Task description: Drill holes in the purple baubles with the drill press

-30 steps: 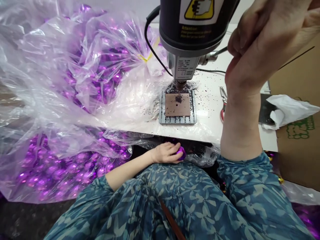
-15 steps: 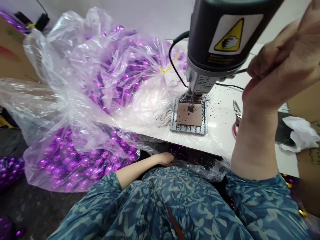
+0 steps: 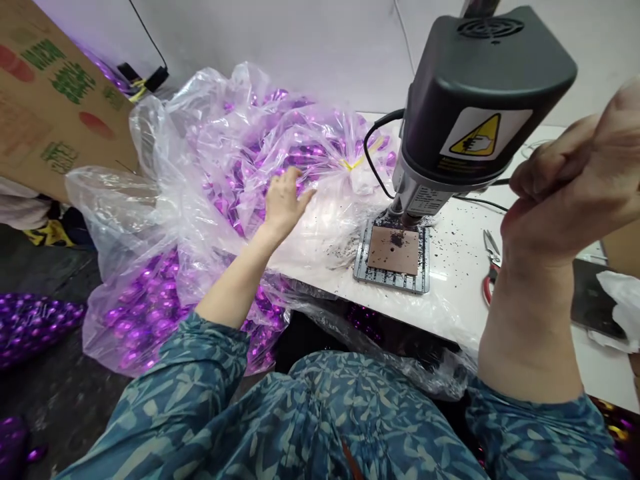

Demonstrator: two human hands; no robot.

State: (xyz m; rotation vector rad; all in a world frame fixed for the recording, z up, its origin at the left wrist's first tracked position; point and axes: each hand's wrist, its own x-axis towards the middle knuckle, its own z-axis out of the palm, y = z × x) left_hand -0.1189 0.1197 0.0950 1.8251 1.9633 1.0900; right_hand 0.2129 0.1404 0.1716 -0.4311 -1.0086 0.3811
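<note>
My left hand (image 3: 285, 200) is over the clear plastic bag (image 3: 170, 200) of shiny purple balls (image 3: 135, 320), thumb and fingers apart, holding nothing; whether it touches the plastic I cannot tell. My right hand (image 3: 575, 173) is raised beside the black drill press (image 3: 495, 80), its fingers curled closed. What they grip, if anything, is hidden behind the hand. Below the drill head, a brown square board (image 3: 395, 259) with a small dark hole lies on the slotted metal base (image 3: 365, 270). Dark shavings cover part of the board.
Red-handled scissors (image 3: 489, 285) lie on the white table (image 3: 450, 280) near my right forearm. A black flat object (image 3: 593, 300) and crumpled white paper (image 3: 623, 307) are at the right. A cardboard box (image 3: 65, 107) stands at the far left. A black cable (image 3: 370, 147) loops beside the drill.
My left hand has come up from below the table edge to over the plastic bag and opened. My right hand stays raised beside the drill. The view has shifted up and left.
</note>
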